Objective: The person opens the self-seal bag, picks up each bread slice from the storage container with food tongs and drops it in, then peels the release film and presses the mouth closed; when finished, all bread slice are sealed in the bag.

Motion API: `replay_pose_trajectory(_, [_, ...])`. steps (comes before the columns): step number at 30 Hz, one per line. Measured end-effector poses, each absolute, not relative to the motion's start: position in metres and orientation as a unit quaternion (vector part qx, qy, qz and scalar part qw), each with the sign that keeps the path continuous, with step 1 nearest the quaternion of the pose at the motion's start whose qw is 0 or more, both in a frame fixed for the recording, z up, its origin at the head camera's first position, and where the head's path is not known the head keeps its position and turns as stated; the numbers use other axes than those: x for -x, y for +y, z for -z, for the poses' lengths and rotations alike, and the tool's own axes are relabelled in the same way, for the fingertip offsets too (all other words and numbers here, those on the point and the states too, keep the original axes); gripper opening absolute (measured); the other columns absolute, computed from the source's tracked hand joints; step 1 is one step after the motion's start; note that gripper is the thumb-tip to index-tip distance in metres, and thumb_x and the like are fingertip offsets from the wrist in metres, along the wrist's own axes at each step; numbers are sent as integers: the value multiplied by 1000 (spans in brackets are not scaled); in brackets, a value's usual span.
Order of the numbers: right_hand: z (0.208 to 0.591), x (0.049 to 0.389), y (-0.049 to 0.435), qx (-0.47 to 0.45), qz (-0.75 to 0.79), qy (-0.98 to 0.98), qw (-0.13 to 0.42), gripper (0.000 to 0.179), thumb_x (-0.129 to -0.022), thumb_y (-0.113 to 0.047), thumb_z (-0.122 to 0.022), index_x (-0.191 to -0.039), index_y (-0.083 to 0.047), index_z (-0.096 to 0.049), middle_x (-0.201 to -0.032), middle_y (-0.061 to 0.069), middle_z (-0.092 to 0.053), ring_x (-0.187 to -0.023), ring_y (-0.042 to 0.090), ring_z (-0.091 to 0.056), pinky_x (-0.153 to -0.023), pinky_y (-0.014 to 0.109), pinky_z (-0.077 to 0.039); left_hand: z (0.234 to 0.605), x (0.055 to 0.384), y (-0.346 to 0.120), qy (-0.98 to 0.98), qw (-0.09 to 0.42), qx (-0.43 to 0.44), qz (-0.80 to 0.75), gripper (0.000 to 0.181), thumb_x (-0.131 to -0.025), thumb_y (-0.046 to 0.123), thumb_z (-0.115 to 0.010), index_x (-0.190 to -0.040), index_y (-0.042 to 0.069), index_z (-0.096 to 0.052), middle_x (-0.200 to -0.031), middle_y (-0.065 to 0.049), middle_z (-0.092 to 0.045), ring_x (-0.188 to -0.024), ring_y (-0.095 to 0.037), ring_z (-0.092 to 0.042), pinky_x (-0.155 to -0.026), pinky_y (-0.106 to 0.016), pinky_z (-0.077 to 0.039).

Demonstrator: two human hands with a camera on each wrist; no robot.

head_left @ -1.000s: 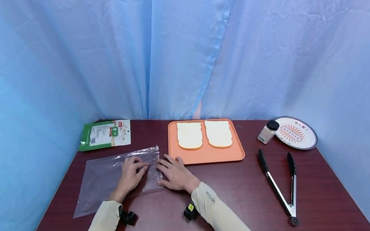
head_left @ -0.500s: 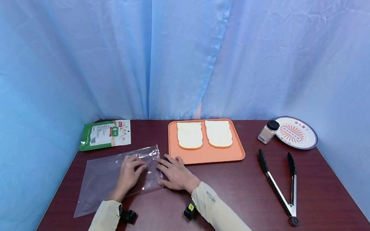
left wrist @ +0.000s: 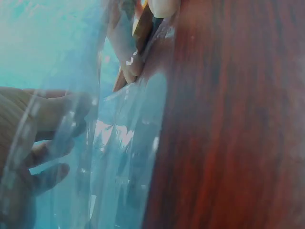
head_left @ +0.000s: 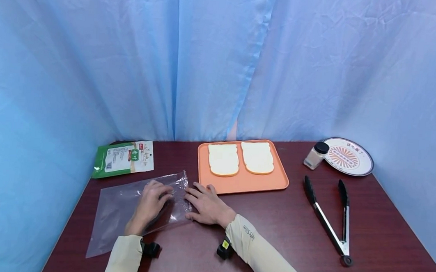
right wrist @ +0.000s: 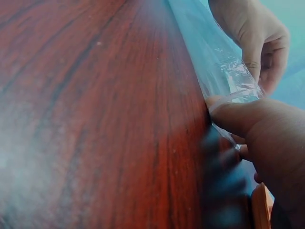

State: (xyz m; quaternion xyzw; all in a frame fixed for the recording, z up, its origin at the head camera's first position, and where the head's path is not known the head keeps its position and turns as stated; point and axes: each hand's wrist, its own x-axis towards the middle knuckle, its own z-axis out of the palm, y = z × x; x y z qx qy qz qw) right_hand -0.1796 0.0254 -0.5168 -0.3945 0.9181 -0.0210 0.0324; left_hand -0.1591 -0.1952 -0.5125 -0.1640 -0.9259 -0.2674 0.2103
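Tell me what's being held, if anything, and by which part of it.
Cannot tell: the left grip may pinch the clear bag near its right end, where the right grip rests.

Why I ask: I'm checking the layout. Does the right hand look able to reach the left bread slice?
Probably yes: the right hand touches the plastic bag beside the orange tray, and nothing visible blocks the left bread slice.
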Motion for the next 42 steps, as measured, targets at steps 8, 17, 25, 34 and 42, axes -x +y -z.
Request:
replay_pose_trajectory(8, [520, 180, 26, 397, 35, 917, 27, 62, -98, -59, -51, -148, -24, -48, -160, -4, -41, -153, 27, -30, -114, 54, -34, 509, 160, -194, -931, 190, 161, 268, 7, -79, 3, -82, -83, 7, -79, -81, -5, -70, -84, -21, -56, -79, -43, -44])
replay_pose_trajectory(17, [515, 180, 26, 391, 24, 920, 36, 61, -98, -59, -51, -148, -25, -48, -160, -5, -40, -153, 25, -29, -115, 54, -33, 505, 161, -192, -934, 167, 164, 270, 6, -78, 4, -82, -83, 6, -79, -83, -6, -69, -87, -23, -57, -80, -43, -46])
replay_pose_trajectory(25, [512, 180, 27, 400, 16, 916, 19, 61, -97, -60, -52, -146, -24, -51, -158, -4, -43, -151, 25, -34, -114, 53, -34, 506, 161, -190, -930, 176, 163, 279, 7, -77, 4, -83, -81, 7, -79, -83, -5, -70, -86, -21, -57, -77, -41, -47])
replay_pose_trajectory(34, [509, 183, 30, 405, 39, 914, 12, 56, -98, -56, -54, -144, -24, -54, -158, -1, -43, -149, 24, -37, -115, 53, -32, 510, 163, -191, -928, 178, 170, 280, 8, -76, 5, -84, -79, 8, -78, -80, -4, -68, -84, -19, -57, -77, -40, -47])
replay_pose_trajectory(42, [493, 180, 56, 386, 119, 915, -12, 53, -98, -50, -59, -141, -19, -56, -156, 4, -45, -148, 25, -38, -112, 58, -32, 509, 163, -191, -923, 190, 179, 282, 9, -75, 5, -85, -79, 7, -77, -79, -5, -69, -84, -20, -58, -76, -40, -48])
